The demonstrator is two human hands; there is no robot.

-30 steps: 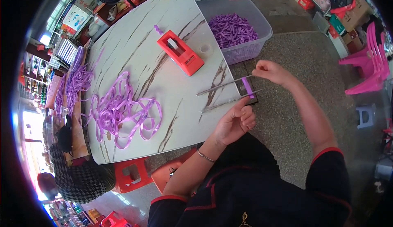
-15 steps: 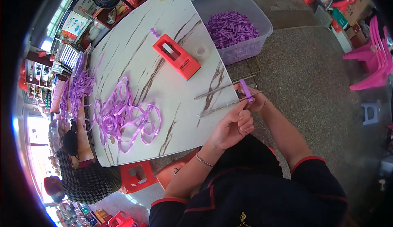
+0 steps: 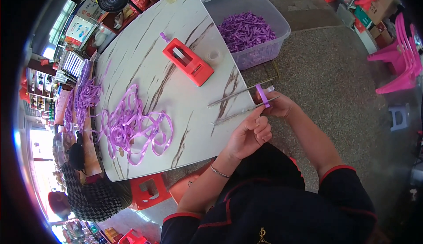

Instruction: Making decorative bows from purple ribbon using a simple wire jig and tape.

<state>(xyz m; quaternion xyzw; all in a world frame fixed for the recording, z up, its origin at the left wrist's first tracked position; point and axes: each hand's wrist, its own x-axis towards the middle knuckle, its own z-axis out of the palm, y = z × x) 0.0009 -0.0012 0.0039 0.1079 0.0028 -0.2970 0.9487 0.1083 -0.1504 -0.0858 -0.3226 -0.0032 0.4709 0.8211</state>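
Head view: we have a short, flat purple ribbon strip (image 3: 262, 95) across two thin grey metal rods (image 3: 232, 98), just off the white marbled tabletop (image 3: 194, 107)'s edge. Our left hand (image 3: 249, 134): index fingertip at the strip's near end, other fingers curled. Right hand (image 3: 280, 105): beside the strip, fingers partly hidden. Can't tell if either is clamped.

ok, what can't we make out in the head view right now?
Right hand, head view: fingertips partly hidden behind the purple band.
Pale scrap by those fingers, head view: too small to identify.
Clear bin, head view: upper purple pieces hide any beneath.
Red stool, head view: partly hidden by the table.
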